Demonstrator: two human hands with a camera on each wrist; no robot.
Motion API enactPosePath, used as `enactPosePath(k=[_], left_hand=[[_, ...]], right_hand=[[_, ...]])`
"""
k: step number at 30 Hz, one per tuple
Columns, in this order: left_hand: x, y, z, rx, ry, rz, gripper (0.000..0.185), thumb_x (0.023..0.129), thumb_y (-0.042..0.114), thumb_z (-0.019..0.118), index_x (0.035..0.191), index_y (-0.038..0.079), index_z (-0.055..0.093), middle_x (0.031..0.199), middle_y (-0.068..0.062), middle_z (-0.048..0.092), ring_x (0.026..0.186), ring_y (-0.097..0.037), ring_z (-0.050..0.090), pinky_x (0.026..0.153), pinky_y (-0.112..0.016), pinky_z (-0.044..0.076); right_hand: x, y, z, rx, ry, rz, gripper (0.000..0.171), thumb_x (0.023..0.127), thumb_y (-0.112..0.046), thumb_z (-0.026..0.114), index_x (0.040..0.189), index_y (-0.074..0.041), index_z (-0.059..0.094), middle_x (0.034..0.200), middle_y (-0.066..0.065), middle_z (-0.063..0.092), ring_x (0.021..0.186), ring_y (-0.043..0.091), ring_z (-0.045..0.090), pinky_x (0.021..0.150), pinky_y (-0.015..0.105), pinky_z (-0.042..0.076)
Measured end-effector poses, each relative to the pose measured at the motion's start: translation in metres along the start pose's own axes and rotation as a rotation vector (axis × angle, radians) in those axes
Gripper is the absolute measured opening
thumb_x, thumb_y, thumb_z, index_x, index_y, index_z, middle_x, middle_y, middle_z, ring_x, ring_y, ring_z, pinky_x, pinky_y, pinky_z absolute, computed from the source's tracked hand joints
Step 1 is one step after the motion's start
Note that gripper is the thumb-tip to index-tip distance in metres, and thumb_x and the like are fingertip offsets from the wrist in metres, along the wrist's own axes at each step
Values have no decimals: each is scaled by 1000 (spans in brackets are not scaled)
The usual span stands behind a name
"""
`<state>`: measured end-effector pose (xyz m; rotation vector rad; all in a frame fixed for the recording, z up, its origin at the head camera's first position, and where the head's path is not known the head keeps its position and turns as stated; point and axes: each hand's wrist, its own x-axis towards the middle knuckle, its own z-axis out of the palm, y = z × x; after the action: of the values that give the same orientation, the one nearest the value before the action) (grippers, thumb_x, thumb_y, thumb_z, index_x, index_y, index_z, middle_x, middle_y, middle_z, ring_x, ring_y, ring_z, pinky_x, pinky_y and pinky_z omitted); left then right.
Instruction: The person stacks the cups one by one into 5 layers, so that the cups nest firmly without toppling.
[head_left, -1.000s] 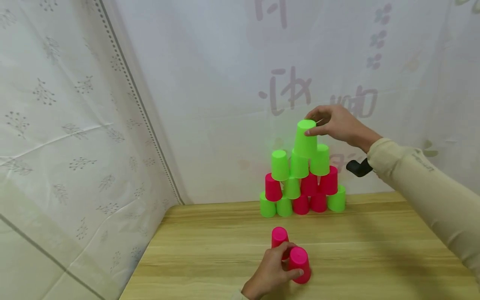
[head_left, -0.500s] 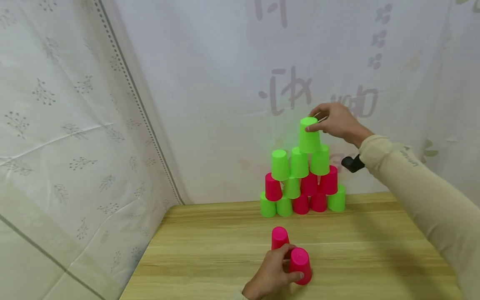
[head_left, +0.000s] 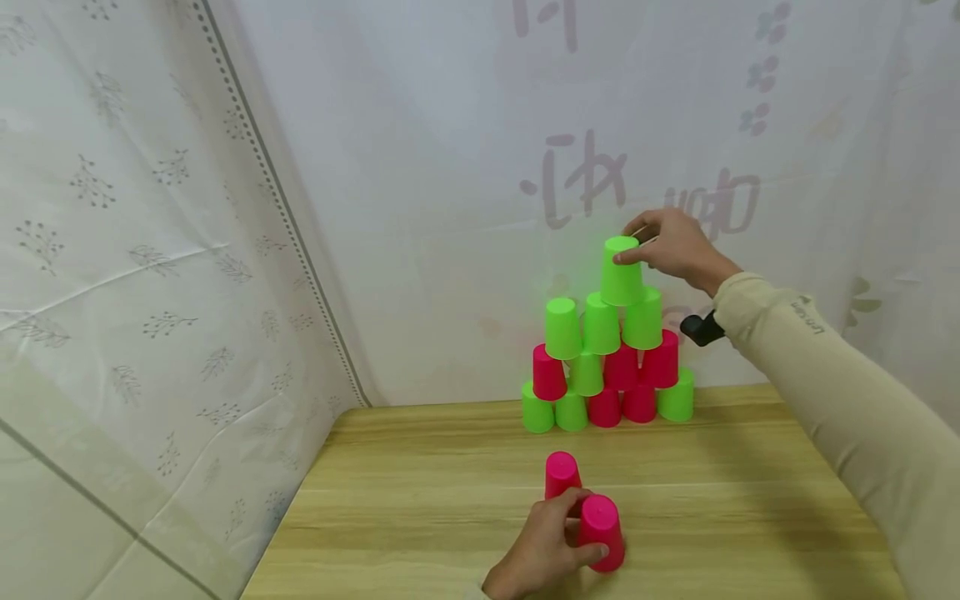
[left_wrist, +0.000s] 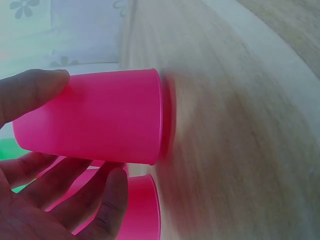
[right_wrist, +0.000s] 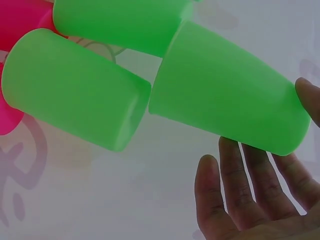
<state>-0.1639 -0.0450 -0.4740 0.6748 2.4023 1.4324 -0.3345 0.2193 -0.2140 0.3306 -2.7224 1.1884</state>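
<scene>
Upside-down plastic cups form a stacked pyramid at the back of the table. In the head view my right hand (head_left: 675, 246) pinches a green cup (head_left: 621, 282) near its base, thumb on one side and fingers on the other. This cup stands upside down atop the row of three green cups, its rim meeting a green cup (right_wrist: 75, 90) in the right wrist view. At the front, my left hand (head_left: 536, 546) holds an inverted pink cup (left_wrist: 100, 117) between thumb and fingers, its rim close over the tabletop. Another pink cup (head_left: 562, 473) stands just behind those fingers, partly hidden.
The lower rows mix pink cups (head_left: 621, 367) and green cups (head_left: 537, 410) on the wooden table (head_left: 405, 483). Right behind the pyramid hangs a pale printed cloth (head_left: 420, 208); a patterned curtain (head_left: 135, 275) borders the left. Below my right sleeve shows a black curved piece (head_left: 702, 329).
My right hand has shifted slightly to the right with the green cup, over the gap between two cups beneath. The left hand and its pink cup have barely moved.
</scene>
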Motion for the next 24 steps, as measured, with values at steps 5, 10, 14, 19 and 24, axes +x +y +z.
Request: enactPosePath(k=[5, 10, 14, 19, 24], left_hand=[[-1, 2, -1, 2, 2, -4, 48, 85, 15, 80, 127, 14, 58, 120, 6, 67, 101, 0, 67, 84, -15, 56], [-2, 6, -4, 25, 3, 2, 49, 85, 16, 80, 129, 13, 58, 120, 8, 67, 99, 3, 65, 80, -15, 57], [-5, 12, -8, 55, 7, 35, 49, 85, 18, 81, 128, 13, 59, 118, 8, 68, 96, 6, 62, 77, -16, 56], [-8, 21, -16, 118, 36, 125, 47, 85, 22, 80, 126, 13, 60, 115, 5, 70, 95, 7, 58, 77, -17, 55], [-8, 31, -30, 159, 42, 172, 45, 86, 24, 79, 126, 16, 60, 114, 5, 71, 92, 8, 59, 77, -18, 55]], right_hand=[[-1, 2, 1, 6, 7, -3, 56, 92, -30, 71, 135, 1, 54, 137, 27, 55, 119, 42, 56, 100, 57, 51], [0, 5, 2, 16, 2, -1, 55, 93, -30, 70, 135, 1, 53, 137, 27, 54, 121, 42, 55, 101, 58, 50], [0, 7, 2, 18, -5, 2, 58, 93, -32, 70, 138, 1, 52, 139, 28, 53, 122, 43, 54, 102, 58, 50], [-2, 8, 1, 4, -6, -10, 66, 92, -33, 71, 143, 0, 47, 144, 29, 51, 126, 44, 53, 102, 59, 50], [-6, 8, -3, -31, -4, -26, 72, 91, -39, 72, 146, -3, 45, 146, 27, 50, 132, 44, 49, 104, 61, 47]])
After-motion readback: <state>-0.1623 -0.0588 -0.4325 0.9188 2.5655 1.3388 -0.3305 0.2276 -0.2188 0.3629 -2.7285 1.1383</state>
